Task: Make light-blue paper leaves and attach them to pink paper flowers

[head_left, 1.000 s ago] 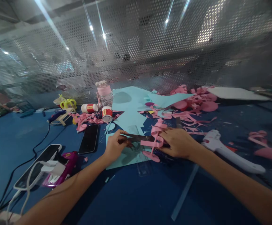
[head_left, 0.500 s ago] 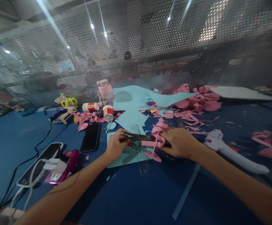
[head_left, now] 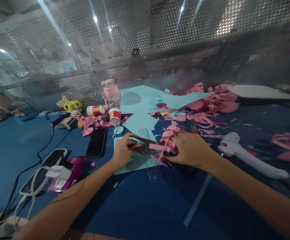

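both hands (head_left: 121, 151) (head_left: 188, 148) have fingers clenched on a dark strip (head_left: 145, 141) and pink paper curls (head_left: 167, 141); no labels are legible.

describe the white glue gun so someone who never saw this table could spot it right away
On the blue table, look right of the right hand, past the heap of pink paper scraps. The white glue gun lies on its side there. It is the only long white tool; the other glue gun, far left, is magenta.
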Tool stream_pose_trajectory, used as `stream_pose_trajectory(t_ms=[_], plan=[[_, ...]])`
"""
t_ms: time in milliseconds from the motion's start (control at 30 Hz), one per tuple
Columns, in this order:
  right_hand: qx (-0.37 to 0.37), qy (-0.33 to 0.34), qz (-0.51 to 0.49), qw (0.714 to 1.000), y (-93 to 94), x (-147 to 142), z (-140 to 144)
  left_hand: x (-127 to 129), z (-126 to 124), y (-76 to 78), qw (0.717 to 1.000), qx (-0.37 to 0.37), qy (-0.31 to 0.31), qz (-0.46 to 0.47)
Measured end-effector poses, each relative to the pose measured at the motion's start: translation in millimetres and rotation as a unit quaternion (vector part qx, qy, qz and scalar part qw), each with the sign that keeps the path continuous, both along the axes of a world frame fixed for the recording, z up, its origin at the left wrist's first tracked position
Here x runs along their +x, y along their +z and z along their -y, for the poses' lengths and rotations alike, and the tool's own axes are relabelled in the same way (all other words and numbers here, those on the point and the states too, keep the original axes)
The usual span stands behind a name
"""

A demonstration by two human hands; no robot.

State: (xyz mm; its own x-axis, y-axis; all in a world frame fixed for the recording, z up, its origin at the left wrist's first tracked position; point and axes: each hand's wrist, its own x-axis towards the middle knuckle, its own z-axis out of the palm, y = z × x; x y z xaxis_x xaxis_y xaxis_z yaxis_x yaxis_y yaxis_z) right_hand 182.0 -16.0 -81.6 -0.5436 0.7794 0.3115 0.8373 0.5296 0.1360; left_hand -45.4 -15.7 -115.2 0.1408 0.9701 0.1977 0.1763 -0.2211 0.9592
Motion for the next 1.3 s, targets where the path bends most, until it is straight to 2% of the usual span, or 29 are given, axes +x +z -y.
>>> stream_pose_trajectory(t_ms=[233,567,900,1300], plan=[[0.024,0.004,-0.025,0.999,-1.5,6.1,-5.0,-0.6,-2.3,-2.8,0.999,-0.007,-0.009,0.041],[-0.026,0.015,-0.059,0.998,-8.7,14.2,-12.9,-0.9,-3.8,-2.9,0.998,-0.013,-0.005,0.059],[-0.002,0.045,0.003,0.999,-4.2,12.7,-10.6,-0.1,-2.0,0.1,0.997,-0.061,0.005,0.053],[0.0,0.081,-0.007,0.997,-3.7,9.2,-9.5,-0.4,-0.6,0.4,0.996,-0.071,0.004,0.048]])
